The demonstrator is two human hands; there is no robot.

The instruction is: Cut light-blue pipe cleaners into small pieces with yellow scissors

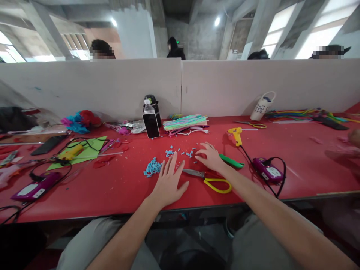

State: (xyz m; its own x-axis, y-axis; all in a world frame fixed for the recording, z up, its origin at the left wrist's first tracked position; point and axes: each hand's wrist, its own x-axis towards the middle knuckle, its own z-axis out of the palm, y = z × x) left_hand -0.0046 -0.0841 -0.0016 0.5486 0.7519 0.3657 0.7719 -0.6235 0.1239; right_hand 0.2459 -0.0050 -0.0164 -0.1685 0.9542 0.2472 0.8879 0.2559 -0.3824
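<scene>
My left hand (168,184) is open, fingers spread, at the right edge of a heap of short blue pieces (152,167). More loose blue pieces (169,153) lie scattered beyond its fingertips. My right hand (209,156) is open too, its fingers slightly bent beside a few of these scattered pieces. Between the hands, scissors with yellow handles (218,185) lie on the red table (112,198), blades pointing left. A green-handled tool (232,161) is partly hidden by my right hand and wrist.
A phone (151,125) leans on bottles near the grey partition (112,82). Right of it is a bundle of pastel pipe cleaners (185,123). On the right are a yellow glue gun (235,136), a corded purple box (268,171) and a white tumbler (261,108). Another person's hand (354,137) shows far right.
</scene>
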